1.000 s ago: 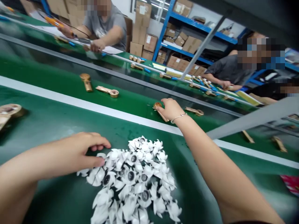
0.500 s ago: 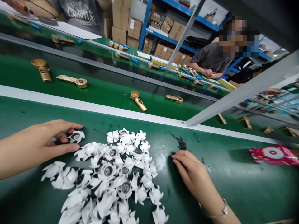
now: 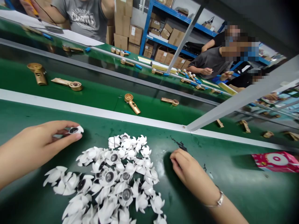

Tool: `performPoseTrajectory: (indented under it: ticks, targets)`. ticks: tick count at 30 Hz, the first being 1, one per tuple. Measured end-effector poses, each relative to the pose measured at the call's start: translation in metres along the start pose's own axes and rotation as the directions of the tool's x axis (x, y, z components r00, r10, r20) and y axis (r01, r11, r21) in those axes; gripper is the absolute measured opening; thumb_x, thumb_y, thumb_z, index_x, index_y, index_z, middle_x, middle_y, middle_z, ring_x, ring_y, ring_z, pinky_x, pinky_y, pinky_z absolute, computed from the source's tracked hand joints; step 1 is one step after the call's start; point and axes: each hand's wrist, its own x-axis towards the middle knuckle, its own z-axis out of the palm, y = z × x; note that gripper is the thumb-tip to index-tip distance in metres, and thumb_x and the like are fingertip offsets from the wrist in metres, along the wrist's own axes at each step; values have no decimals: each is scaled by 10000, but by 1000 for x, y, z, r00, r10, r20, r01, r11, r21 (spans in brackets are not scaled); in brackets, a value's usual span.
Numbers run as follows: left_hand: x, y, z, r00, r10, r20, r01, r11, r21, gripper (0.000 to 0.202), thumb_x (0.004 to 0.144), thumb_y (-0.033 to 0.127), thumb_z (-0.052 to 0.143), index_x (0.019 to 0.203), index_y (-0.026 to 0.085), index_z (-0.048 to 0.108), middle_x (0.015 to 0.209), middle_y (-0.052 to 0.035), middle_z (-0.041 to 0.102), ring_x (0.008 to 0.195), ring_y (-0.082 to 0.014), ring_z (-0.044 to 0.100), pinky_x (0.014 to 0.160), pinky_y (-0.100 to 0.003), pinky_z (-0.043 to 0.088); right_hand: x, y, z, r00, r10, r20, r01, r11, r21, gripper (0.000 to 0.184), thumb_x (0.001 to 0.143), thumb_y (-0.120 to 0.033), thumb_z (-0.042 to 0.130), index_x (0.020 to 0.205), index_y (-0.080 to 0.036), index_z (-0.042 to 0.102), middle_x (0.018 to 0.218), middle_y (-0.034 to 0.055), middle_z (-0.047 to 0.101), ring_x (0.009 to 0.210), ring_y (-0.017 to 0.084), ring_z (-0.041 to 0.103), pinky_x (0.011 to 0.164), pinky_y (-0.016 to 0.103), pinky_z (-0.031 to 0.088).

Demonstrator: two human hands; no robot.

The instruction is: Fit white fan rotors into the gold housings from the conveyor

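My left hand [image 3: 50, 139] grips a small white fan blade [image 3: 75, 130] between thumb and fingers, its dark round hub facing up. A heap of similar white fan blades [image 3: 109, 177] lies between my hands on the green work surface, several showing dark hubs. My right hand [image 3: 187, 166] is to the right of the heap, fingers curled together; whatever is in them is hidden. Just beyond its fingers lies a scatter of tiny black pieces [image 3: 181, 145], partly covered by the hand.
Past a white rail [image 3: 98, 112], gold handheld-fan housings [image 3: 132, 104] lie on a green belt [image 3: 105, 99]. A slanted metal post [image 3: 224, 98] rises at right, near a pink packet [image 3: 277, 161]. Co-workers [image 3: 213, 60] sit across the line, before shelves of cardboard boxes.
My left hand has closed on the fan blade and lifted it slightly. My right hand's fingers have curled in more. The gold housings have shifted left on the belt.
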Motion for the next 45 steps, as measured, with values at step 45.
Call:
performPoseTrajectory:
  ticks: [45]
  targets:
    - [-36,48,-25,999,29,-36,-30,-167,-986,440,477,107,979,834,188,734,955,6,680,705,-86,670,637,-167,542,390,-252,95,981,-181,74,161,962,222,437,921,-359,684,1298,-162,586,1283,115,635,1124,264,636,959,480,525]
